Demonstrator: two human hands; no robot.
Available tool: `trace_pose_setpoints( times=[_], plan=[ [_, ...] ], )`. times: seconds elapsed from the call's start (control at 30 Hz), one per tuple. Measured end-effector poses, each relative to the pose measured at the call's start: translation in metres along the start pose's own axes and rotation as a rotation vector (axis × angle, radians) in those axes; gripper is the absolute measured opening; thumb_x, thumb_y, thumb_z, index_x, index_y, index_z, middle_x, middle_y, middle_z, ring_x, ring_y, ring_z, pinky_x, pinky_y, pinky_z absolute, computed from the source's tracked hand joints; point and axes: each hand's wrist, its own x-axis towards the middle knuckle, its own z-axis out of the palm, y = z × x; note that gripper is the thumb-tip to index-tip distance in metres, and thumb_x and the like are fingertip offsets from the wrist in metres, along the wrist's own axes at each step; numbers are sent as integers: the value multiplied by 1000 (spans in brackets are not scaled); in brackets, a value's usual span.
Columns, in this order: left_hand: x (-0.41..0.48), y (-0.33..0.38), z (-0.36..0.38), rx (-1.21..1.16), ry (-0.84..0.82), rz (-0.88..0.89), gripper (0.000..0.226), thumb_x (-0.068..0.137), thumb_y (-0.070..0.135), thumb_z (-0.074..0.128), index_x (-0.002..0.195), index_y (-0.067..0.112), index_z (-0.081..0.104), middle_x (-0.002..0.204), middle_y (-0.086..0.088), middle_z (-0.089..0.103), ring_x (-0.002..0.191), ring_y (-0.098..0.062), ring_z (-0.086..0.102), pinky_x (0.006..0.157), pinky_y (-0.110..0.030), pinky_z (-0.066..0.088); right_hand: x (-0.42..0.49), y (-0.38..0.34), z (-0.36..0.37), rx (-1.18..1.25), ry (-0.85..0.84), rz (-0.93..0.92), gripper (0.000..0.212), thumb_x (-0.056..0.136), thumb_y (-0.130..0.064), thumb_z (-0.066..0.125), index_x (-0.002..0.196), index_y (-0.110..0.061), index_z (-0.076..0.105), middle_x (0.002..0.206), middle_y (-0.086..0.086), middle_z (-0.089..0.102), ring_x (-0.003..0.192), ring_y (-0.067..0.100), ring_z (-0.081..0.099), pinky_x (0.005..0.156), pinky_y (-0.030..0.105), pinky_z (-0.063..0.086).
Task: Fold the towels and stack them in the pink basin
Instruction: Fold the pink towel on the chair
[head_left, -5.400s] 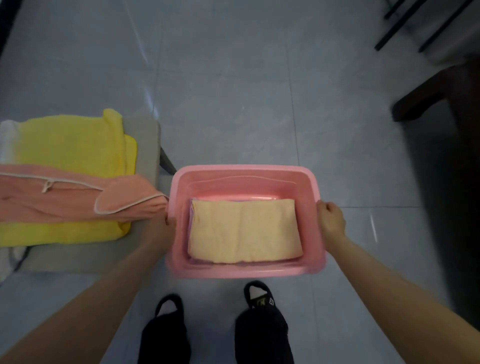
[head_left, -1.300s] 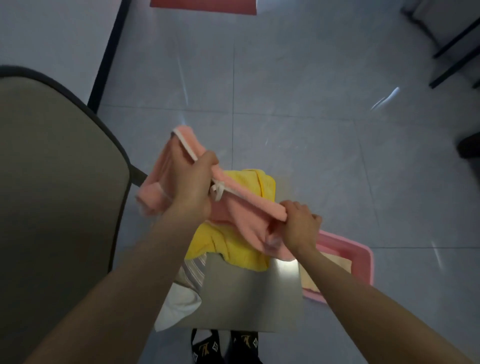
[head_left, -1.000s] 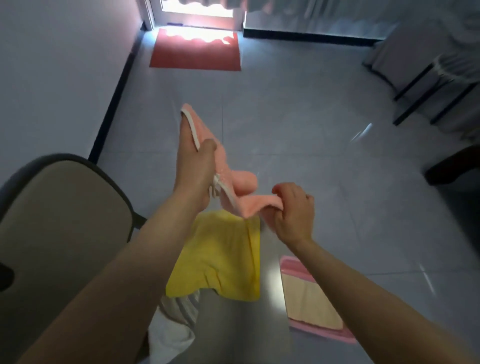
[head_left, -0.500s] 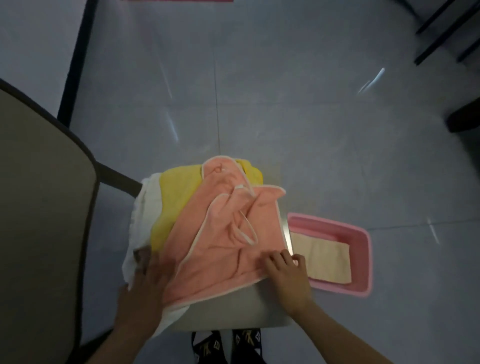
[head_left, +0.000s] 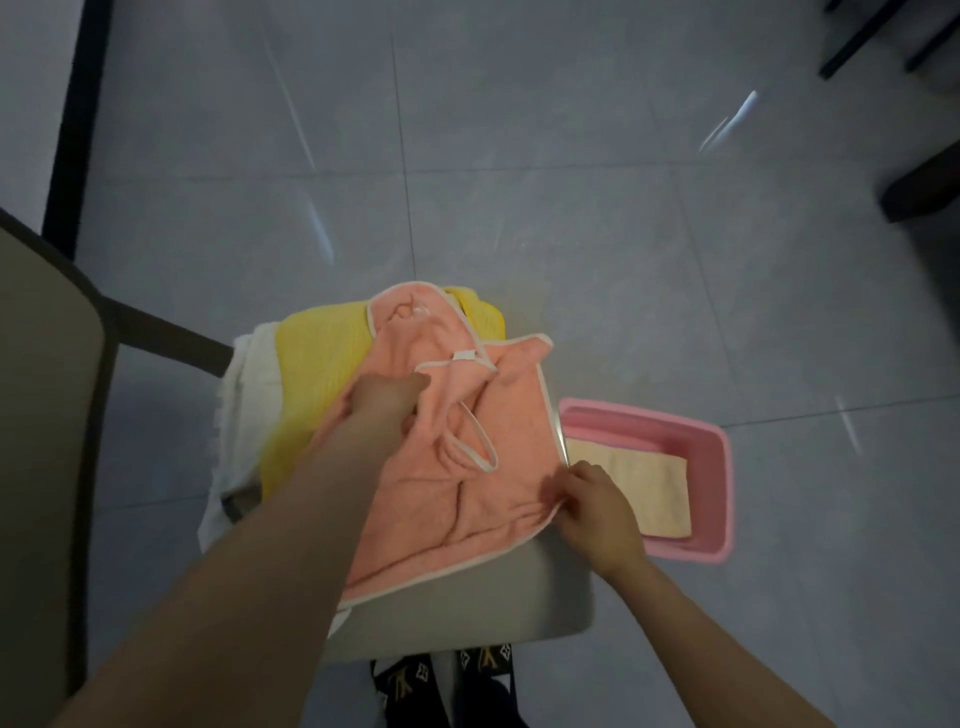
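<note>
— Where's the pink towel (head_left: 467, 499)?
— Spread on the stool (head_left: 467, 608). Right hand (head_left: 597, 506) pinches its edge; left hand (head_left: 384, 402) lies on it (grip unclear). The pink basin (head_left: 725, 467) sits on the floor, just right.

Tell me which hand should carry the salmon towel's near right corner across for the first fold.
Right, probably. The right hand is at that corner, pinching the hem of the salmon towel; the left hand lies mid-towel, better suited to pinning it.

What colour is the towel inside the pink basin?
The towel in the basin is pale cream; head view.
</note>
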Motion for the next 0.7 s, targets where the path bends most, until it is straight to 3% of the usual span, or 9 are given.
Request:
trace_pose_setpoints(
  times=[0.07,0.1,0.2,0.3,0.4,0.47,0.53,0.6,0.7],
  plan=[
    [-5,8,-2,78,-125,-93,18,79,17,72,71,7,59,60,-7,49,50,-16,42,37,-15,34,12,-9,-22,169,-60,4,20,66,-23,61,80,-32,73,75,-24,61,76,6,55,65,12,36],
    [-9,9,-4,117,-159,-77,21,79,16,72,66,11,57,58,-4,47,50,-14,40,35,-15,32,17,-16,-33,308,-106,22,22,65,-20,64,79,-33,75,77,-27,63,76,2,57,67,10,38],
    [-20,12,-13,30,-203,197,14,79,8,71,72,16,61,64,1,55,60,-12,49,49,-18,41,30,-41,-64,607,-220,55,27,65,8,69,79,-14,77,75,-6,69,71,6,62,71,23,50],
    [-39,3,-24,68,-178,491,17,78,5,71,76,18,60,68,5,58,58,-2,50,54,-17,43,43,-70,-88,681,-321,-47,20,69,7,74,80,-9,75,75,0,70,70,9,62,71,24,52],
    [-63,-9,-30,-25,-247,523,10,80,5,71,88,8,68,75,-3,68,62,-2,58,53,-14,47,60,-93,-98,662,-480,-179,22,76,5,72,87,-13,76,82,0,72,79,16,66,79,34,54],
    [-72,-16,-34,-23,-276,529,14,83,8,68,91,-4,68,76,-14,69,63,-6,59,56,-12,47,69,-107,-92,537,-428,-259,23,79,3,69,91,-15,76,82,-4,71,77,12,64,74,29,53],
    [-74,-24,-37,-41,-327,511,24,89,13,61,91,-10,66,77,-22,64,65,-11,56,56,-13,47,76,-119,-81,516,-245,-263,20,76,4,70,87,-12,74,79,-11,66,73,1,60,69,14,46],
    [-75,-27,-42,-125,-397,449,28,93,14,54,93,-12,64,78,-17,62,68,-11,56,59,-15,49,81,-129,-72,547,-99,-257,21,69,2,76,78,-15,68,77,-4,65,70,4,58,67,17,45],
    [-69,-27,-49,-177,-428,416,30,95,17,50,98,-8,66,87,-13,65,80,-14,60,70,-20,52,88,-133,-61,538,-15,-280,23,63,-7,83,70,-16,64,77,5,63,69,14,56,63,18,44]
  ],
)
